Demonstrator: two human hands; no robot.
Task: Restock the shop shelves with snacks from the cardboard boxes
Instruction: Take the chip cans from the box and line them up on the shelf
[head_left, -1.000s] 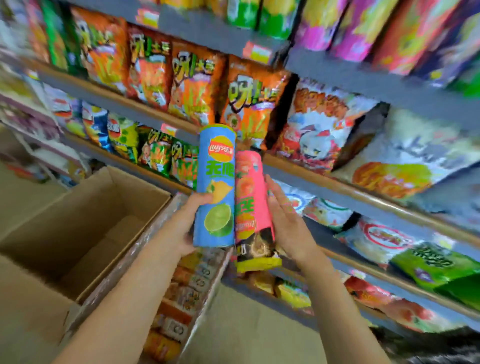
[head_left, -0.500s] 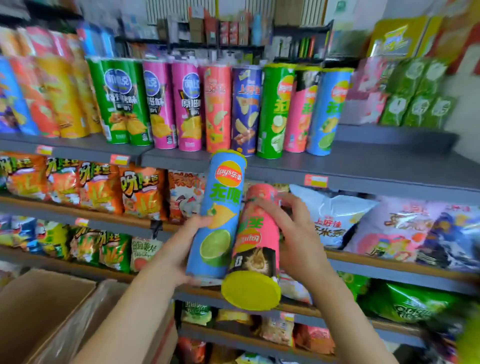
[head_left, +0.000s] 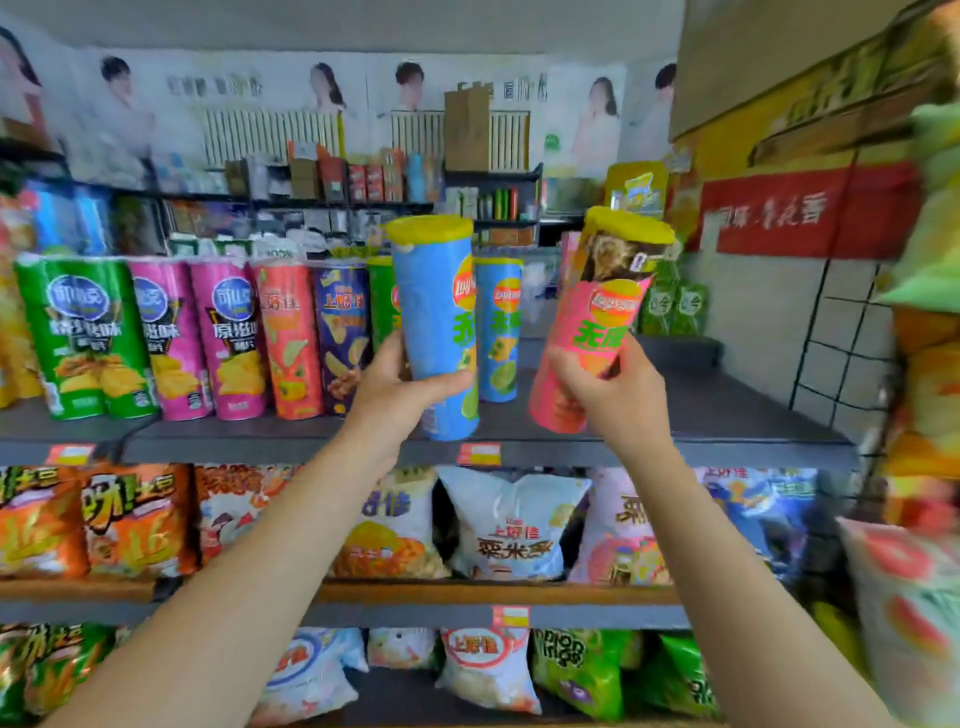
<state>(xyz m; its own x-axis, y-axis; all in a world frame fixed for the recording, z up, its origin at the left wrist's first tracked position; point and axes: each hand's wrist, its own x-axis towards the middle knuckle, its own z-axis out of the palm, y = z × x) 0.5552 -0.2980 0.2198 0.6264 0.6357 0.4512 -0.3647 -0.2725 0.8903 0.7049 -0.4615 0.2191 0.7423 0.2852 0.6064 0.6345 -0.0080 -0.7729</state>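
Observation:
My left hand (head_left: 400, 389) grips a blue chip can (head_left: 434, 312) with a yellow lid, upright, its base at the front edge of the grey top shelf (head_left: 727, 415). My right hand (head_left: 618, 395) grips a pink chip can (head_left: 592, 332), tilted right, with a dark band and yellow lid on top, its lower end over the same shelf. A row of chip cans (head_left: 228, 338) stands on the shelf to the left, and another blue can (head_left: 498, 332) stands just behind the held one. No cardboard box with stock is in view.
The shelf surface right of the pink can is bare grey. Snack bags (head_left: 509, 525) fill the shelf below, more bags (head_left: 483, 665) the one under it. A wire rack with bags (head_left: 924, 364) hangs at the right edge. Further shop shelves (head_left: 363, 187) stand behind.
Both hands have lifted the cans from chest height up to the top shelf and drawn them apart. The pink can has turned lid-up. My view has risen; the cardboard box has left it.

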